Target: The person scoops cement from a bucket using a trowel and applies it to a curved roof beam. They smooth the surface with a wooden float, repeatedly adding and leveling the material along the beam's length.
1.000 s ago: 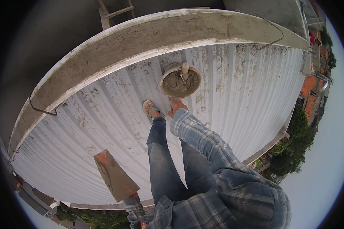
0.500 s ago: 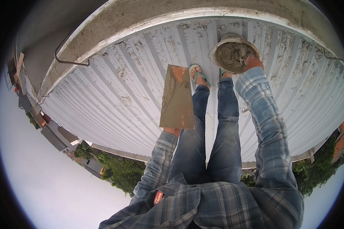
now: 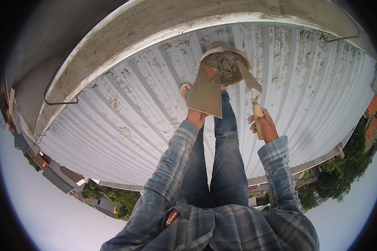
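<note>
My left hand is closed on the near end of a mortar hawk, a flat board smeared with grey mortar, with a bare reddish patch at its far tip. That tip overlaps the bucket in view. Wet grey mortar lies in the bucket, its surface rough. To the right, my right hand grips the wooden handle of a pointed trowel. Its mortar-coated blade points toward the bucket's right rim; whether they touch, I cannot tell.
I stand on a ribbed metal roof spotted with dried mortar. Beyond the bucket, a curved concrete ledge runs across. Bent metal rods stick out near it. Behind me, past the roof edge, are trees and lower buildings.
My right hand has come back from the bucket, and the trowel now shows in it. My left hand has brought the hawk forward to the bucket. The view has shifted.
</note>
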A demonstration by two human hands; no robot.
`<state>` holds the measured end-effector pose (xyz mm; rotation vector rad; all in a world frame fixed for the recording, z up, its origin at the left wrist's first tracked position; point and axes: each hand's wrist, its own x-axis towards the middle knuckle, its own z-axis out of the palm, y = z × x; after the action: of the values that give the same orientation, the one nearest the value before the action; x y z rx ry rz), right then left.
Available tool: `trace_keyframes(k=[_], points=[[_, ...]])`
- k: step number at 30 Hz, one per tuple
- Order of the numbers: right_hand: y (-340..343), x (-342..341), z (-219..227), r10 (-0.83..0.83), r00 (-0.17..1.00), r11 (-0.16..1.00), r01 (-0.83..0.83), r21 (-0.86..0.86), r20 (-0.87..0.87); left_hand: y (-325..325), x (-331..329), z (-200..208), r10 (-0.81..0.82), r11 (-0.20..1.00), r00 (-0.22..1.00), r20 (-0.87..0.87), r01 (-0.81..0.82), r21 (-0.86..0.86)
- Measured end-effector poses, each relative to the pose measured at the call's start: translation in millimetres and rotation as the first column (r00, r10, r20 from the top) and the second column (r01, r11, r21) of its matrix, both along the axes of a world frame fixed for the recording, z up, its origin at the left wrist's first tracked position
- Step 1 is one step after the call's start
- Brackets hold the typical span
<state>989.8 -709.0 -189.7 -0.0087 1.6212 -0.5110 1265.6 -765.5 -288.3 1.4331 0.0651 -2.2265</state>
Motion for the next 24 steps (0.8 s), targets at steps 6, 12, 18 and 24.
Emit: trace_keyframes(k=[6,12,18,24], points=[[26.2,9.2,39.8,0.459,0.875,0.877,-0.474,-0.084,-0.153,-7.3,-57.3,-58.5,-0.055,0.997,0.998,-0.017,0.056,0.044],[10.0,9.3,-65.1,0.606,0.709,0.723,-0.68,-0.121,-0.36,-19.8,-44.6,-73.2,-0.044,0.999,0.999,0.003,0.044,0.019],[8.3,-13.8,-171.0,0.494,0.779,0.852,-0.522,0.037,-0.386,-51.3,-72.8,-26.1,-0.138,0.973,0.985,0.106,0.115,0.201],[16.9,10.5,-56.8,0.582,0.762,0.763,-0.632,-0.132,-0.283,-39.6,-54.8,-62.5,-0.188,0.964,0.969,0.157,0.152,0.216]])
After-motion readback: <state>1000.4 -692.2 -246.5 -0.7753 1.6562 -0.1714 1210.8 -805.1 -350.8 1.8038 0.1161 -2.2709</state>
